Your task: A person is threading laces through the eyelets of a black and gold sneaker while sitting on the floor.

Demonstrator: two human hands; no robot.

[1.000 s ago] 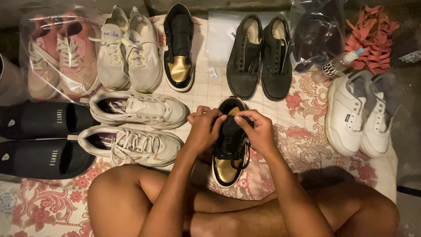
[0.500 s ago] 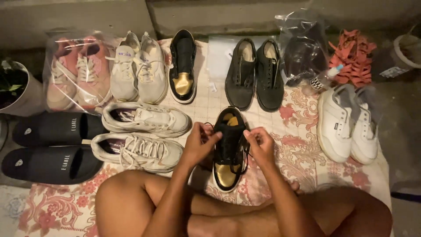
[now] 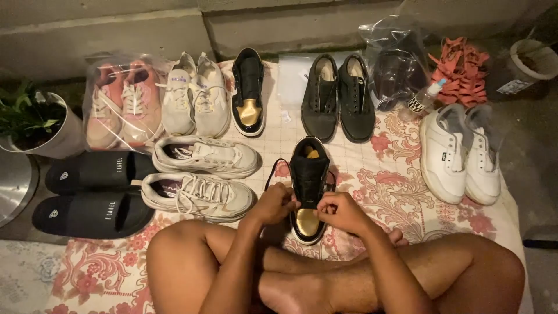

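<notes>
Black-and-gold shoe (image 3: 308,174) is lying at frame centre on the floral cloth (image 3: 401,186), toe toward the person. Left hand (image 3: 274,203) and right hand (image 3: 340,210) are both pinching its black lace (image 3: 271,172) near the gold toe.

dim warm light | soft shadows — corners darker | gold toe glints | mostly sharp

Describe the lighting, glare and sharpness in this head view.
Head view: dim, warm light, brightest on the floral cloth and fading to dark at the corners; glare streaks on the clear bag over the pink shoes; the black and gold sneaker is fairly sharp, with the left hand and right hand slightly soft.
</notes>
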